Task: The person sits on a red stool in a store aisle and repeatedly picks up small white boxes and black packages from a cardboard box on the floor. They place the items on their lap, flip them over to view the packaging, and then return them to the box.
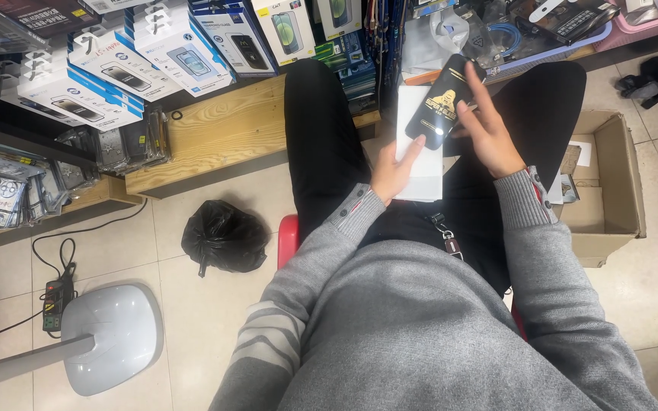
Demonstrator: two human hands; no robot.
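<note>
Shop floor, tiled; wooden shelf [215, 133] stacked with boxed goods. Left hand [394, 171] — grip pinching white box [420, 152] at its lower edge. Right hand [489, 129] — grip closed on black phone-shaped sleeve [439, 103], above the left grip. Advice: steady the box, keep sleeve square.

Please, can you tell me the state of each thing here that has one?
Black sleeve: held up, tilted, in right hand.
White box: on the lap, gripped by left hand.
Cardboard box: open, on floor.
Black bag: tied shut, on floor.
Power strip: cables plugged in.
</note>
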